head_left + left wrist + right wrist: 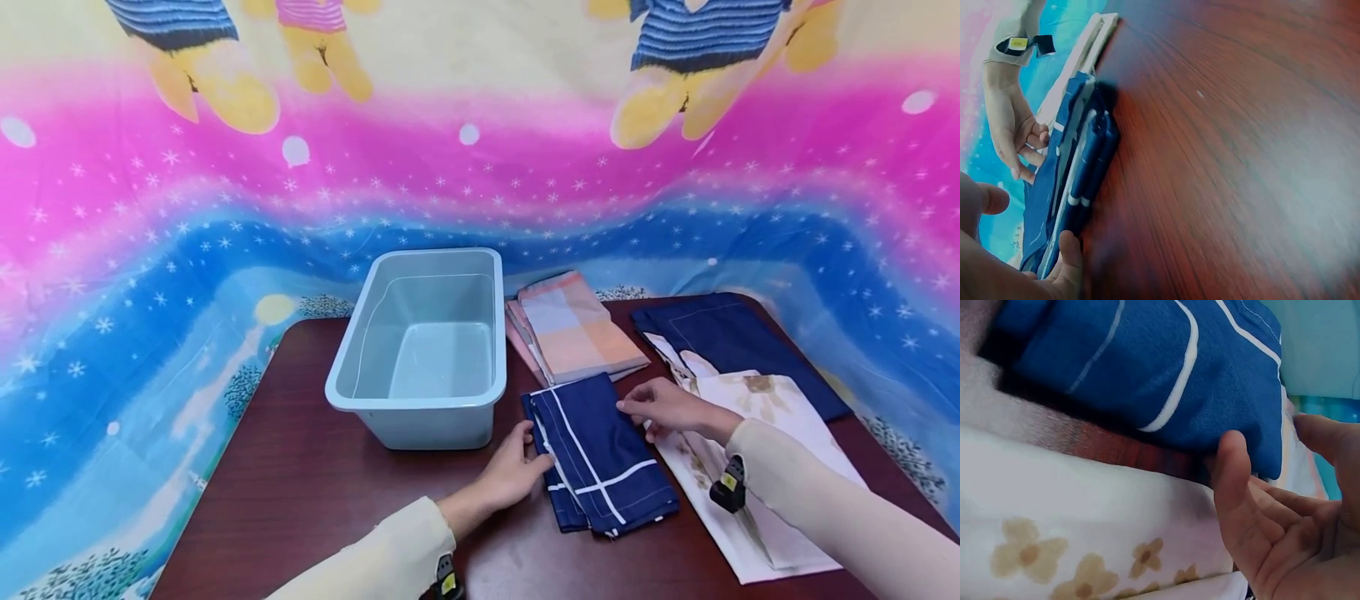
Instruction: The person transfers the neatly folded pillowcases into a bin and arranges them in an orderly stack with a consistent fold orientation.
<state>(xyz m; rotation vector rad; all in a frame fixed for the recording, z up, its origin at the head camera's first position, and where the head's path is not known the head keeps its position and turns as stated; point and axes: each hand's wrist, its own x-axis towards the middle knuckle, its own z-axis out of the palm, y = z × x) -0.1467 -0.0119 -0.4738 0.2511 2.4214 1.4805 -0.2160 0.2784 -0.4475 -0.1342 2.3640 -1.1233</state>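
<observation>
A folded navy cloth with white stripes lies on the table between both hands. At its left edge, my left hand has its fingertips against the folded layers, thumb apart from the fingers. My right hand is at the opposite edge, fingers slightly bent; in the right wrist view one fingertip touches the cloth's side, and another finger stands away from it. Layered folds of the navy cloth show in the left wrist view. Beneath my right wrist lies a white cloth with brown flowers.
A light blue plastic tub with nothing inside stands left of the cloths. Behind the navy striped cloth is a folded pink and orange checked cloth. A plain dark blue cloth lies at the back right, partly under the flowered one.
</observation>
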